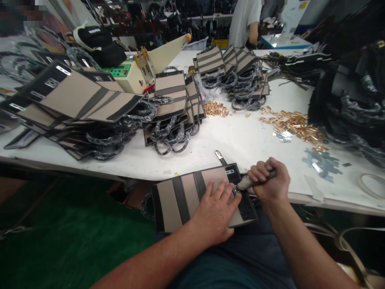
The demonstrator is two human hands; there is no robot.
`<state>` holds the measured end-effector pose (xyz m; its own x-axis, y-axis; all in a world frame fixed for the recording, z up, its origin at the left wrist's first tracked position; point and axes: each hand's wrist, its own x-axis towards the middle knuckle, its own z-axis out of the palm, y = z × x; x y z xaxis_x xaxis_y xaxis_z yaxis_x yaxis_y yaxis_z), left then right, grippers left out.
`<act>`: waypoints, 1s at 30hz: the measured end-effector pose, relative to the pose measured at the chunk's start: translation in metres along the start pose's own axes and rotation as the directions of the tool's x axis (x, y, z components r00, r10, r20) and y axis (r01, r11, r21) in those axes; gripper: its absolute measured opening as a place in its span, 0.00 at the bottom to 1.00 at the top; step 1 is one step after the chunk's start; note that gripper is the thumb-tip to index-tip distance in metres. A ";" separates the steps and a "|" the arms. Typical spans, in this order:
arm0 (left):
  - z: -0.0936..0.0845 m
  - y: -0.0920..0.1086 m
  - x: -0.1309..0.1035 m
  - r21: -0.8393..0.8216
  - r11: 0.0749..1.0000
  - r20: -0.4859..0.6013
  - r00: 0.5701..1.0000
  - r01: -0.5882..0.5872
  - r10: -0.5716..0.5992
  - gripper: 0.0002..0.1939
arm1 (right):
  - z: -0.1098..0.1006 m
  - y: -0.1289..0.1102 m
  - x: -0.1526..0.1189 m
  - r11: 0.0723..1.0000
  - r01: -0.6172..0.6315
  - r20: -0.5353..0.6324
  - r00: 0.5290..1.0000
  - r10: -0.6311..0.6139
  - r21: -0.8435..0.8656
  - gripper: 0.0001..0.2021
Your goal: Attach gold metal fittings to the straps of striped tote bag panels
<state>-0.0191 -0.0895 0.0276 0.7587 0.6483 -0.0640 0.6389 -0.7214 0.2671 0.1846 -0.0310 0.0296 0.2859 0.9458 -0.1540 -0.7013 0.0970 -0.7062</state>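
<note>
A flat beige-and-black bag panel rests across my lap and against the table edge. My left hand lies flat on it with the fingers spread, pressing on the beige side. In my right fist is a hand tool with a thick greyish handle. Its tip meets the black strip of the panel near a small metal piece, close to my left fingertips; the exact kind of tip is hidden. A metal plate sits in the strip's upper end. Beyond it, a strap with a metal end sticks out onto the table.
Piles of similar panels with wrapped handles cover the table's left and middle. Gold metal fittings and silver plates are scattered at right, near a tape roll and black bags. A machine and a person are behind.
</note>
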 end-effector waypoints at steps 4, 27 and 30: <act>0.002 -0.002 -0.001 -0.016 1.000 -0.012 1.000 -0.010 0.010 0.50 | 0.004 0.003 -0.003 1.000 0.022 0.001 1.000 -0.022 -0.015 0.19; 0.015 -0.001 -0.008 -0.145 0.989 -0.143 0.989 0.013 -0.034 0.54 | 0.059 0.013 -0.048 0.452 0.562 0.634 0.773 0.012 -0.693 0.21; 0.016 -0.001 -0.007 -0.172 0.985 -0.159 0.987 -0.002 -0.026 0.57 | 0.057 0.019 -0.048 0.373 0.645 0.702 0.711 0.025 -0.667 0.19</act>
<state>-0.0236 -0.0971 0.0125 0.7121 0.6971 0.0831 0.6062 -0.6702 0.4282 0.1204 -0.0571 0.0635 -0.2731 0.8929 0.3581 0.3582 0.4398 -0.8236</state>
